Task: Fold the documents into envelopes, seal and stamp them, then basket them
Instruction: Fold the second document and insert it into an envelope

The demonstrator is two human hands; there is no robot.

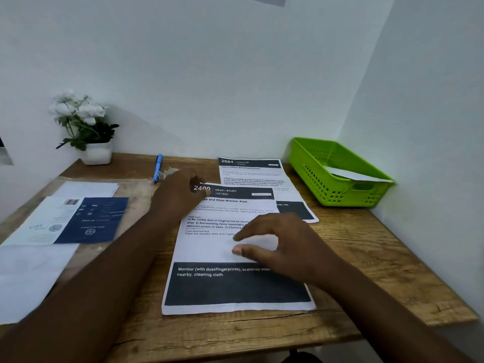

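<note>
— On the wooden table (353,258): a printed sheet headed "2400 Desk / Study" (230,247), flat, front and centre; a second sheet headed "2684 Bedroom" (251,174) behind it, partly overlapped.

— And the hands?

— Left hand (180,192) at the top left corner of the front sheet, fingertips touching the dark header; grip relaxed, clamped on nothing. Right hand (277,244) over the sheet's middle, thumb and fingers apart, holding nothing; touching the paper or just above it, impossible to tell.

— The basket?

— Green basket (337,195) in the far right corner against the wall, a white envelope (351,174) lying inside.

— Elsewhere?

— Blue pen (158,166) near the back edge; potted white flowers (83,127) far left; white papers and a dark blue leaflet (91,221) at the left edge, blurred.
</note>
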